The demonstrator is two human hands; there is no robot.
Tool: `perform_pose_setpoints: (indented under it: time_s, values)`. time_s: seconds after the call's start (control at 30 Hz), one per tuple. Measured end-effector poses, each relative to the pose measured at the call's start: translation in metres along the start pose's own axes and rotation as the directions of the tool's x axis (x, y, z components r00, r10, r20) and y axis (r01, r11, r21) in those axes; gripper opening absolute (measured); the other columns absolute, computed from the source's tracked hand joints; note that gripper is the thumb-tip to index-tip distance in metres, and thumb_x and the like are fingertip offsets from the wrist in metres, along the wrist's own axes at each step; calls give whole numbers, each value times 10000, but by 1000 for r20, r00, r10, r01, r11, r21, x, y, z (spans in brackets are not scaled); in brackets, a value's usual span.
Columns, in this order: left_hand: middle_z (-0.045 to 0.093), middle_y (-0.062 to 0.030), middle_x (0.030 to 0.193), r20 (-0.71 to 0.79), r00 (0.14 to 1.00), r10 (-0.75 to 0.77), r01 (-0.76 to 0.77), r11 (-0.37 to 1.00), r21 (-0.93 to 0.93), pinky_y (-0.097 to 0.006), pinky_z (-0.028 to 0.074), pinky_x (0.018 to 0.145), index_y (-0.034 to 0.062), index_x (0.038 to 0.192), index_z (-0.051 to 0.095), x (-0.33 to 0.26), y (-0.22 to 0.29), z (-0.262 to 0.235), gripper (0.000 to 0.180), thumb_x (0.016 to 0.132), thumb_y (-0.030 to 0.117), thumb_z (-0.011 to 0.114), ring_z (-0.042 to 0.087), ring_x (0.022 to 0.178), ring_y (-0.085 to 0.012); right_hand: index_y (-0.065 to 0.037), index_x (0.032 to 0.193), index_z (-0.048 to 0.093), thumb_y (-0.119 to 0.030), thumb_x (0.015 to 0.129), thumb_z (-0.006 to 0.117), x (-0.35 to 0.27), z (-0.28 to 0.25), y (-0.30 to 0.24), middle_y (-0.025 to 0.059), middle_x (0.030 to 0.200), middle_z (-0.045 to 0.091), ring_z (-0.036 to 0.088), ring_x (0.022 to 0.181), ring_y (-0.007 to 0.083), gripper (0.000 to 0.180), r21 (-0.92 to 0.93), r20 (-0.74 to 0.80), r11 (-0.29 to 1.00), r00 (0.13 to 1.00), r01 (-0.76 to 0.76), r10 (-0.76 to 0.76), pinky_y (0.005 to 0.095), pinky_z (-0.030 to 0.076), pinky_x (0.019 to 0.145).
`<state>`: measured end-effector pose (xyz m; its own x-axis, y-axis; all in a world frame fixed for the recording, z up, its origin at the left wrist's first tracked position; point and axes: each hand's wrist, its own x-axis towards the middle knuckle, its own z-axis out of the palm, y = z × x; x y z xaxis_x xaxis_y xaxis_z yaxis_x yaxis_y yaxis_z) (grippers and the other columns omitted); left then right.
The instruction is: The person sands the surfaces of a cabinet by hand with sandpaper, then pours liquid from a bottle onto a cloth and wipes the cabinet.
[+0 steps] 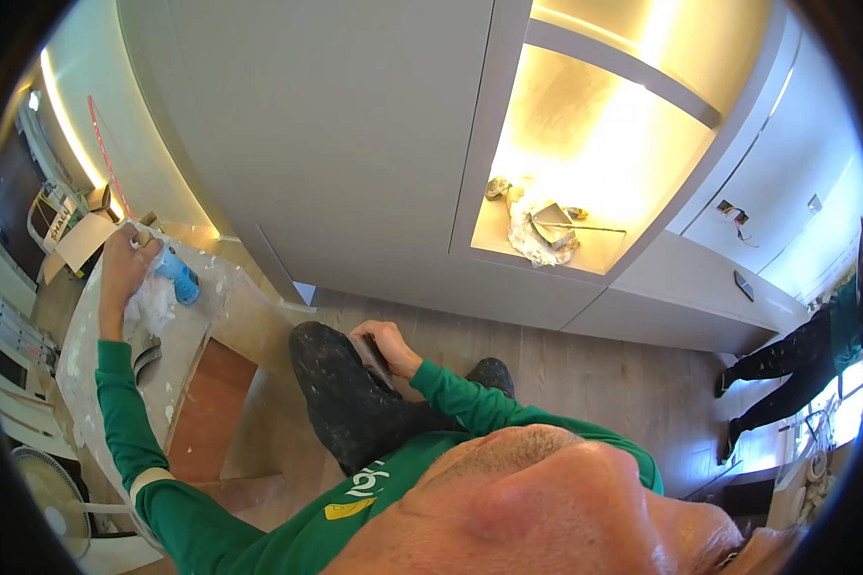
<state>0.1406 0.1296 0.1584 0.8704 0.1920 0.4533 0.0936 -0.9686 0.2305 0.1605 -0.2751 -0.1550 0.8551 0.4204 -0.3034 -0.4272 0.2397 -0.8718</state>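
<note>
White rag [151, 299] bunched under left-hand fingers [134, 251].

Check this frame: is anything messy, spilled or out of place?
Yes. The work table is spattered with white splotches, and crumpled white sheeting with scraps lies heaped in the lit cabinet niche. The left hand grips crumpled white wrap beside a blue container.

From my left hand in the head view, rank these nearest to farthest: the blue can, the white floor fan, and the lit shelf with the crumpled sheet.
From the left hand:
1. Blue can, right beside the hand on the spattered worktop.
2. White floor fan, below the worktop at lower left.
3. Lit shelf with the crumpled sheet, far right in the cabinet wall.
</note>
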Motion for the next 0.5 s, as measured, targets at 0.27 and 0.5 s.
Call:
perform_pose_setpoints:
  time_s: [0.27,0.5]
  values:
    - [649,-128,741,73,975,209,-173,924,-340,-376,481,648,-15,903,639,-53,131,-1,331,815,257,807,572,683,-180,-17,1317,618,-277,807,848,-52,65,-123,126,1048,732,707,929,243,618,-411,381,489,632,769,-675,338,540,865]
    - [700,-161,824,261,826,499,-293,777,-557,-416,528,654,-16,1023,665,-100,203,67,427,788,282,861,683,719,-336,-38,1375,541,-319,680,908,-63,39,-138,201,1055,728,714,976,392,834,-581,512,439,728,685,-456,438,561,860]
